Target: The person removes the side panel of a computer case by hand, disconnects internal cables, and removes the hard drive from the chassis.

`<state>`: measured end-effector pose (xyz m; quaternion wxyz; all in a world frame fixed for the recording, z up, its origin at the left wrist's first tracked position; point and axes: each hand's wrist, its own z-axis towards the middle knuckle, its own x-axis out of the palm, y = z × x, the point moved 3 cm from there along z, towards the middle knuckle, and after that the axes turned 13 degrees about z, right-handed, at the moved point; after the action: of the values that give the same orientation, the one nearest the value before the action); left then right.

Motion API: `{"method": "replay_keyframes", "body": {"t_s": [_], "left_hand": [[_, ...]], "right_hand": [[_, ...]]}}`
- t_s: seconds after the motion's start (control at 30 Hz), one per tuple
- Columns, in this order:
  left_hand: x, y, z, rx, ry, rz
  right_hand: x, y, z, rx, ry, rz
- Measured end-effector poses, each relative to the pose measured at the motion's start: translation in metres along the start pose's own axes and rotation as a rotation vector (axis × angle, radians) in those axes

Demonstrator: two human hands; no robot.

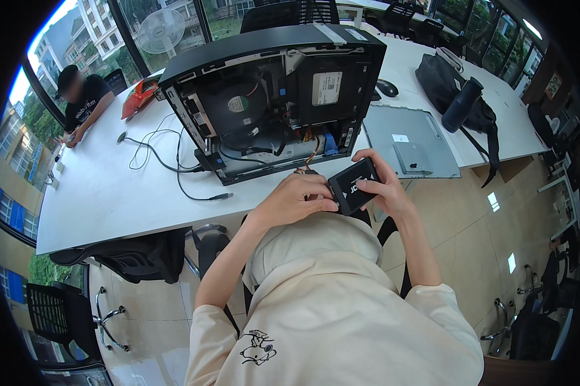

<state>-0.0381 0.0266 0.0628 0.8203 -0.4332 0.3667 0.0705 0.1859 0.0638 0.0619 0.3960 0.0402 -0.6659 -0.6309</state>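
Note:
A flat black solid-state drive with white print is in my right hand, the thumb on its face and fingers round its far edge. At the drive's left edge, my left hand is closed, thumb and fingers pinched together. Thin coloured wires run out of the computer case toward the left fingers, which seem to hold the cable's end; the plug itself is hidden. Just beyond both hands stands the black desktop computer case with its side off, showing a fan and inner cables.
A grey side panel lies right of the case, with a small flat metal piece on it. Farther right are a black backpack and dark bottle. Loose black cables and a red bag lie left; a person sits beyond.

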Motion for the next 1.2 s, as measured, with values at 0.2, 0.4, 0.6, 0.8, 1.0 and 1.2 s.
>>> {"method": "replay_keyframes", "body": {"t_s": [0.2,0.4,0.6,0.8,1.0,1.2], "left_hand": [[-0.014,-0.003,-0.004,0.007,-0.082,0.142],[-0.055,-0.007,-0.008,-0.23,-0.177,0.242],[-0.061,-0.017,-0.017,-0.314,-0.172,0.589],[-0.045,-0.008,-0.014,-0.094,-0.295,0.731],[-0.024,-0.008,-0.003,-0.027,-0.431,0.447],[-0.005,0.018,0.013,-0.264,-0.244,-0.002]], "right_hand": [[0.006,-0.002,0.005,-0.023,-0.002,0.04],[0.012,0.02,0.004,-0.172,-0.071,-0.218],[-0.017,0.023,-0.003,-0.15,-0.154,-0.128],[-0.025,0.017,-0.001,-0.168,-0.141,-0.117],[-0.02,0.02,0.0,-0.219,-0.207,-0.142],[-0.025,0.016,0.006,-0.293,-0.29,-0.328]]}}
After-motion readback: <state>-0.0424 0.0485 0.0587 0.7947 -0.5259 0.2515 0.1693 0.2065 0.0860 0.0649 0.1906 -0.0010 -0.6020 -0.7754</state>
